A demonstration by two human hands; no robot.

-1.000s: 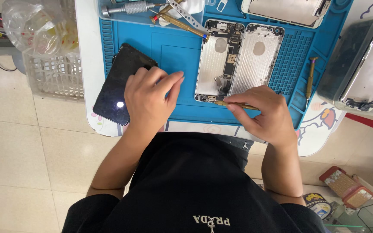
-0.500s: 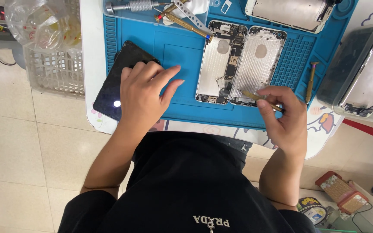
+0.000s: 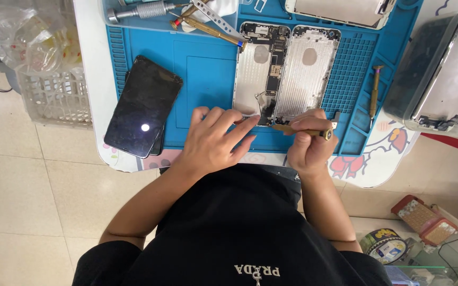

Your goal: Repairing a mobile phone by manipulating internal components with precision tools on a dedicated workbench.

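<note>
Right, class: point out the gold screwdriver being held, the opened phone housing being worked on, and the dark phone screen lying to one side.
gold screwdriver (image 3: 306, 131), head view, on its shaft by the right fingers.
opened phone housing (image 3: 303, 74), head view, on the bare silver back panel.
dark phone screen (image 3: 143, 106), head view, on the middle of the black glass.

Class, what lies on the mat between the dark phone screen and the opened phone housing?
Only bare blue mat between dark phone screen and housing, head view.

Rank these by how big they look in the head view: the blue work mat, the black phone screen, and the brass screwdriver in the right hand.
1. Blue work mat
2. Black phone screen
3. Brass screwdriver, partly hidden by the right hand
</note>
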